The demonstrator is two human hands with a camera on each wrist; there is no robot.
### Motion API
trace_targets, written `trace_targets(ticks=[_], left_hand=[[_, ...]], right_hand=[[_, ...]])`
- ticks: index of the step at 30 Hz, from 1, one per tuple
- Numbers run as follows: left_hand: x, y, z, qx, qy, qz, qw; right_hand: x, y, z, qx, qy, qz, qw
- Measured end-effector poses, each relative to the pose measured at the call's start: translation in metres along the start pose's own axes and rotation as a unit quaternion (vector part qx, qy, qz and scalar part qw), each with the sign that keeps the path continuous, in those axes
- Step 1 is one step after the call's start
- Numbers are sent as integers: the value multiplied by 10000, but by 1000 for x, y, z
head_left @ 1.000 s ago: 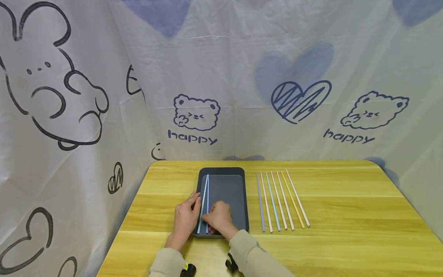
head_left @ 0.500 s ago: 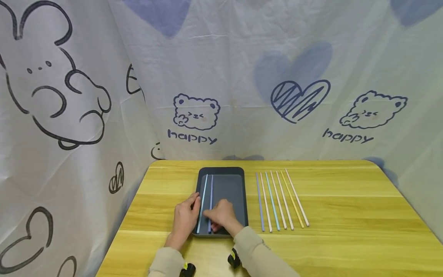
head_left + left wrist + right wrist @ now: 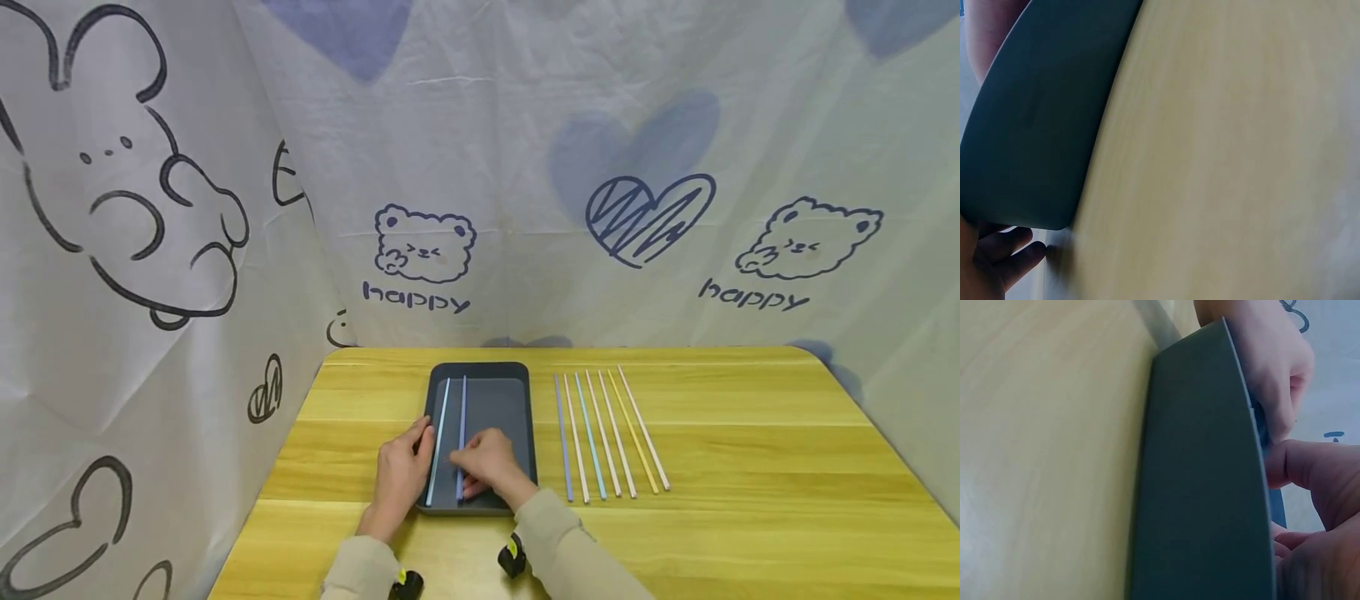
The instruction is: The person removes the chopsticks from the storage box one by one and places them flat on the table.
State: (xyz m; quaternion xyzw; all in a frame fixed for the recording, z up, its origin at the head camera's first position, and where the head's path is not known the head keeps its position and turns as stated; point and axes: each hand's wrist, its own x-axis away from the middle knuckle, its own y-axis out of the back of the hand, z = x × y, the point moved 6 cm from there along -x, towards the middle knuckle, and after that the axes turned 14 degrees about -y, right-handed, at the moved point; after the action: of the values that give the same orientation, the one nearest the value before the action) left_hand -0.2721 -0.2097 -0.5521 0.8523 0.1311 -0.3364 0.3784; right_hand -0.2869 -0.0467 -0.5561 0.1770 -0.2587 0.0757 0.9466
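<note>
A dark grey tray (image 3: 498,408) lies on the table in the head view. My left hand (image 3: 403,468) grips its left wall, fingers bent over the rim. In the left wrist view, the left fingers (image 3: 1013,250) curl at the tray's corner. Inside the tray, a light blue thin stick (image 3: 442,425) lies lengthwise by the left wall. To its right is a purple thin stick (image 3: 462,417), whose near part my right hand (image 3: 491,467) pinches. In the right wrist view, the tray wall (image 3: 1204,475) hides the sticks and part of the right fingertips.
Right of the tray, several thin sticks lie side by side: purple (image 3: 563,437), light blue (image 3: 590,437), yellow (image 3: 633,429) and several pink ones (image 3: 577,437). The wooden table (image 3: 750,467) meets a printed cloth (image 3: 525,208) behind and at the left.
My right hand has moved the purple stick rightward inside the tray, away from the light blue stick. The two sticks stood close at their far ends before. The left hand has stayed put.
</note>
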Motion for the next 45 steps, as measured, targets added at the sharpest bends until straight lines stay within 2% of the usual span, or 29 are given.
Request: trace_targets(ticks=[8, 17, 24, 30, 39, 42, 45], left_hand=[[-2, -1, 2, -108, 76, 142, 9998], [-3, -3, 8, -92, 532, 530, 9971], [-2, -2, 12, 47, 861, 566, 9947], [-1, -1, 13, 146, 898, 384, 9951], [-1, -3, 15, 278, 1093, 612, 9917], [-1, -2, 15, 251, 1053, 591, 9924], [-1, -3, 14, 150, 887, 573, 9943]], right_hand=[[5, 7, 6, -78, 140, 95, 9998], [5, 23, 11, -136, 212, 58, 9997], [5, 39, 13, -341, 360, 58, 9988], [1, 53, 11, -370, 391, -26, 9985], [1, 81, 11, -346, 289, -200, 9988], [2, 93, 10, -399, 270, -286, 9984], [3, 106, 8, -424, 283, -378, 9980]])
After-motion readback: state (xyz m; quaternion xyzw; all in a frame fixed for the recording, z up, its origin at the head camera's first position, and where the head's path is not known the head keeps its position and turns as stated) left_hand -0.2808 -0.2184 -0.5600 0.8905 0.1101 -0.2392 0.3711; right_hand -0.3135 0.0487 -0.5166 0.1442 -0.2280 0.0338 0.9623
